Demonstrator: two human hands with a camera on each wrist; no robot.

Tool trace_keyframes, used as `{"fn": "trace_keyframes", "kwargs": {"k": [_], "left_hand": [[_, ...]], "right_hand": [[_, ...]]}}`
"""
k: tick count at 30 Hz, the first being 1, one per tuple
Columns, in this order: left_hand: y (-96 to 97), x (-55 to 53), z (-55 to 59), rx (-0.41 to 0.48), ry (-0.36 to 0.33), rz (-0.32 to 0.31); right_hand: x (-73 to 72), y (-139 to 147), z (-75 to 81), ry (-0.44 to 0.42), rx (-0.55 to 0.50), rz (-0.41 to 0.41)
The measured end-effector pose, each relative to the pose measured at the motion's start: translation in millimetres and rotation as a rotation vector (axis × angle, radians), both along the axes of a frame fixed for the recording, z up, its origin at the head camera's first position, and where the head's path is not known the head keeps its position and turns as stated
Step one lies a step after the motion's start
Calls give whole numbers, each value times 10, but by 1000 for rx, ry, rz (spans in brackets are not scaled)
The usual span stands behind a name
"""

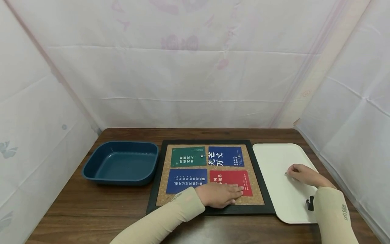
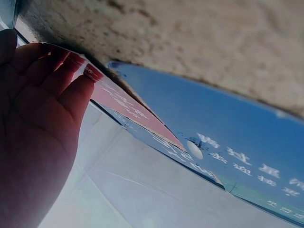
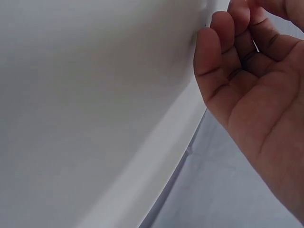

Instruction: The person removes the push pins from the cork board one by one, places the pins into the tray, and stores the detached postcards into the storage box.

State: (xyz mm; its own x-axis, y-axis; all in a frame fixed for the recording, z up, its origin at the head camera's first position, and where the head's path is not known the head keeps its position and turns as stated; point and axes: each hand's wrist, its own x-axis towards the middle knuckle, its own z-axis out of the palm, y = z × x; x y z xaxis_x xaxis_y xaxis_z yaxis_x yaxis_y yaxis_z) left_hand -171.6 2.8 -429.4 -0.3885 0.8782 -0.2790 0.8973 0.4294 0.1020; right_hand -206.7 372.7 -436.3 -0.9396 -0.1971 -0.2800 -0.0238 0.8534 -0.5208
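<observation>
My left hand [image 1: 217,195] lies flat with straight fingers on a red card [image 1: 247,181] on the framed corkboard [image 1: 257,199]. In the left wrist view its fingertips touch that card's edge. Over the white tray [image 1: 271,157], my right hand [image 1: 306,174] has curled fingers, with thumb and index finger pinching a tiny pale thumbtack [image 1: 286,173]. That tack is out of sight in the right wrist view. A lower-left blue card [image 1: 182,181] bears a white round tack [image 2: 194,149]. A similar tack [image 1: 201,156] is on the green card [image 1: 186,157].
Another blue card [image 1: 226,161] is at the board's upper right. A deep teal bin [image 1: 122,178] stands left of the board. Near the right forearm, a small black object [image 1: 309,203] lies on the tray. White sheeting [image 1: 195,84] encloses the wooden table [image 1: 91,210].
</observation>
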Motion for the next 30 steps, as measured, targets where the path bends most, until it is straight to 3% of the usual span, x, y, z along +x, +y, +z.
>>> {"fn": "trace_keyframes", "kwargs": {"k": [30], "left_hand": [[2,-10,11,15,-36,17]], "right_hand": [[13,14,-18,18,48,1]]}}
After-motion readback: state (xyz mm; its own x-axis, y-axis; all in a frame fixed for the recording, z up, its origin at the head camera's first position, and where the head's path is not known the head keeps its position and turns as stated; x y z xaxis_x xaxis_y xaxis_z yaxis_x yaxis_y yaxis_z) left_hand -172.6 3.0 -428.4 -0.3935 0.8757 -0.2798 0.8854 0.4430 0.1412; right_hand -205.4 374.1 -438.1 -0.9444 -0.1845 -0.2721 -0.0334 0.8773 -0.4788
